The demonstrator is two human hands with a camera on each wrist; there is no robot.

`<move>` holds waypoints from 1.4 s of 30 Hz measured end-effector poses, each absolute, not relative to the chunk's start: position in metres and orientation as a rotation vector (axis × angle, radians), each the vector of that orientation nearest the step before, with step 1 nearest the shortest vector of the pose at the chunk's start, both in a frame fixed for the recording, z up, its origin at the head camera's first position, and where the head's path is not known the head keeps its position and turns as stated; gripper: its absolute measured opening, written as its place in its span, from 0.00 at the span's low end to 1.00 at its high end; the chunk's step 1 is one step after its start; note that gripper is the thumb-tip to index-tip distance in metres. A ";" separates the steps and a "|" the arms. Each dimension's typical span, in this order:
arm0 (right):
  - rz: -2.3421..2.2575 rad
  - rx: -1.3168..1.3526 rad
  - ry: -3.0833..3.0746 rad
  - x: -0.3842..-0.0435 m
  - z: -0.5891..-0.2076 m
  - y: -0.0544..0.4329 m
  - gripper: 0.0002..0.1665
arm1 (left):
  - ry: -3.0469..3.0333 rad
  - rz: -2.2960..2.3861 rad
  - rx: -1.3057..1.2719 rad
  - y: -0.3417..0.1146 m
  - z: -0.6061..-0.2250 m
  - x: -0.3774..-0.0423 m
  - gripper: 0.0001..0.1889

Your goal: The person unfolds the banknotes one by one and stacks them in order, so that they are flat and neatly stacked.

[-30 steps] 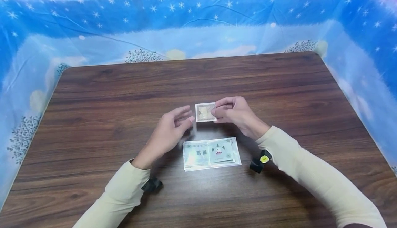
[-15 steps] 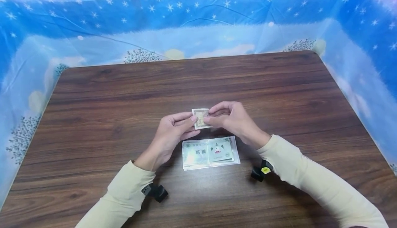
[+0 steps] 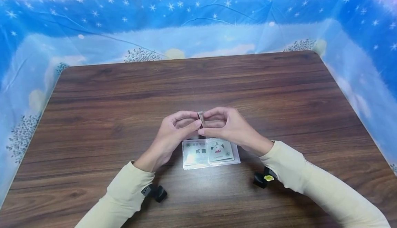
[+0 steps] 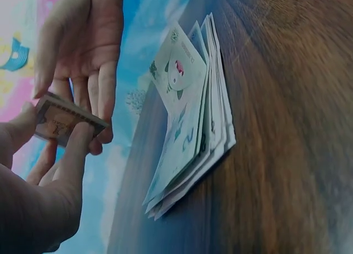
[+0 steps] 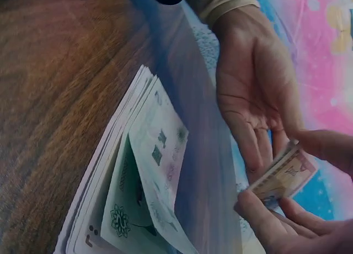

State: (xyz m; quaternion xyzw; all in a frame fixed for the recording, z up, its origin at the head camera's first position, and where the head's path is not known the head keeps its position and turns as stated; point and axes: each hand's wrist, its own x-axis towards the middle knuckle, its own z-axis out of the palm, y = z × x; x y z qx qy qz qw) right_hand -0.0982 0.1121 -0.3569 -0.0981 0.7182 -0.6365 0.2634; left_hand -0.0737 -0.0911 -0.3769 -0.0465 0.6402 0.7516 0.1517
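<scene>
A small folded brown banknote is held up between both hands, seen nearly edge-on in the head view. My left hand pinches its left side with thumb and fingers. From the other side, my right hand has its thumb at the near edge and fingertips at the far edge. In the left wrist view the folded banknote shows a dark printed border and stacked layers. Just below the hands lies a pile of pale green and white notes, creased across the middle, with a cartoon face printed on the top one.
The dark wood-grain table spreads around the pile on all sides. A blue and pink snowflake-patterned cloth hangs behind it and along both sides. Black wrist cameras sit under the cream sleeves.
The left hand has come in from the left and taken hold of the banknote. The note has turned from face-up to nearly edge-on and looks narrower. The pile has stayed put.
</scene>
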 end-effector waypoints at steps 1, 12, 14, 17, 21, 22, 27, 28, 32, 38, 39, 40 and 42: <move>-1.728 -0.274 1.915 -0.098 -0.356 0.113 0.34 | 1.844 2.142 -0.121 -0.092 -0.376 -0.073 0.19; -1.719 -0.207 1.991 -0.092 -0.352 0.132 0.22 | 1.929 2.079 -0.083 -0.100 -0.370 -0.064 0.20; -1.735 -0.171 1.983 -0.091 -0.353 0.135 0.19 | 1.912 2.082 -0.125 -0.100 -0.369 -0.062 0.19; -1.769 -0.127 1.913 -0.090 -0.355 0.138 0.18 | 1.862 2.091 -0.170 -0.099 -0.367 -0.060 0.18; -1.717 -0.207 1.986 -0.088 -0.357 0.144 0.20 | 1.932 2.022 -0.135 -0.100 -0.367 -0.059 0.18; -1.675 -0.264 2.053 -0.088 -0.358 0.145 0.20 | 1.992 1.975 -0.104 -0.101 -0.367 -0.059 0.18; -1.307 -0.635 2.417 -0.082 -0.362 0.151 0.16 | 2.358 1.579 0.176 -0.110 -0.370 -0.051 0.18; -1.239 -0.694 2.454 -0.080 -0.363 0.152 0.15 | 2.412 1.494 0.227 -0.111 -0.371 -0.049 0.17; -1.038 -0.795 2.516 -0.076 -0.369 0.150 0.12 | 2.586 1.172 0.344 -0.107 -0.374 -0.045 0.14; -0.867 -0.839 2.546 -0.073 -0.377 0.145 0.12 | 2.655 0.947 0.354 -0.102 -0.379 -0.044 0.14; -0.834 -0.849 2.554 -0.073 -0.378 0.145 0.12 | 2.656 0.929 0.360 -0.101 -0.380 -0.044 0.14; -0.801 -0.858 2.564 -0.072 -0.380 0.144 0.12 | 2.658 0.914 0.368 -0.101 -0.381 -0.044 0.14; -0.742 -0.876 2.595 -0.072 -0.382 0.144 0.12 | 2.659 0.894 0.377 -0.101 -0.382 -0.044 0.13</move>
